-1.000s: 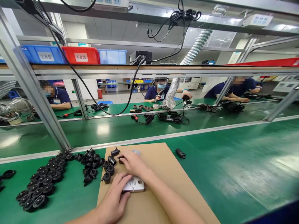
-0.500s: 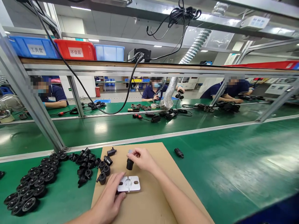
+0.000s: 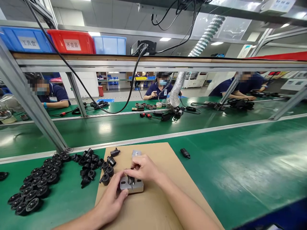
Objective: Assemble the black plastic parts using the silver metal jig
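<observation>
My left hand [image 3: 110, 197] is closed on the left end of a small silver metal block [image 3: 138, 186], fingers behind it and thumb at its front. The block lies on the brown cardboard sheet [image 3: 148, 212] and has a slot in each end. From above, my right hand [image 3: 145, 168] grips a black plastic cylindrical fitting [image 3: 130, 180], whose lower end meets the middle of the block. How deep it sits there is hard to see. Just behind my right hand is a clear plastic piece [image 3: 136, 153]. Several black fittings [image 3: 109, 171] stand or lie left of the block.
Rows of black round caps [image 3: 35, 182] and a pile of small black parts [image 3: 88, 164] cover the green bench at left. One black fitting [image 3: 185, 153] lies right of the cardboard. A metal post [image 3: 40, 102] rises at left. Co-workers sit across the bench.
My right hand has brought the black fitting down from above onto the middle of the metal block. My left hand stays on the block. The camera view has shifted slightly.
</observation>
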`<state>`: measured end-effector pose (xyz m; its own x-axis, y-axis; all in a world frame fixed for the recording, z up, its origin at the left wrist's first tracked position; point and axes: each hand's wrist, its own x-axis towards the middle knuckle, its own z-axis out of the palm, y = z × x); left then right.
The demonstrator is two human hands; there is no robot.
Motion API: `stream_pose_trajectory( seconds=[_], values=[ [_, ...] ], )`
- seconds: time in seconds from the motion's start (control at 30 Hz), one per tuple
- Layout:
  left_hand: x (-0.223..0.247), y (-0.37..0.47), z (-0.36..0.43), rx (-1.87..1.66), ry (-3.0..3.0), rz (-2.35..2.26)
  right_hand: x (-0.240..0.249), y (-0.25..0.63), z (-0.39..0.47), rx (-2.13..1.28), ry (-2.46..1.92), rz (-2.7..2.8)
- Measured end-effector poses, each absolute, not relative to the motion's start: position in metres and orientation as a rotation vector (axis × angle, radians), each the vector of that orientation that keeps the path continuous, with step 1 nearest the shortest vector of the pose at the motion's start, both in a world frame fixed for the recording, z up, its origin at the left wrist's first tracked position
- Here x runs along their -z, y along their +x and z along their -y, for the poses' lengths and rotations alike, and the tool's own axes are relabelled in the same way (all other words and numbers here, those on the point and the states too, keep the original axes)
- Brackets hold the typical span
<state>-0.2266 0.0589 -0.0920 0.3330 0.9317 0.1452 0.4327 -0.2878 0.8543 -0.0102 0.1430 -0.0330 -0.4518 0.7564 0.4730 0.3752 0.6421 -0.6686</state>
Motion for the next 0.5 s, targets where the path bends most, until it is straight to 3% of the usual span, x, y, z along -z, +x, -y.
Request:
stream_pose_trajectory(
  seconds=[0.5],
  values=[
    [0.094,-0.230,-0.065,-0.853,1.776,-1.199,0.027,0.001,-0.144,-0.727,-0.870,2.226]
  ],
)
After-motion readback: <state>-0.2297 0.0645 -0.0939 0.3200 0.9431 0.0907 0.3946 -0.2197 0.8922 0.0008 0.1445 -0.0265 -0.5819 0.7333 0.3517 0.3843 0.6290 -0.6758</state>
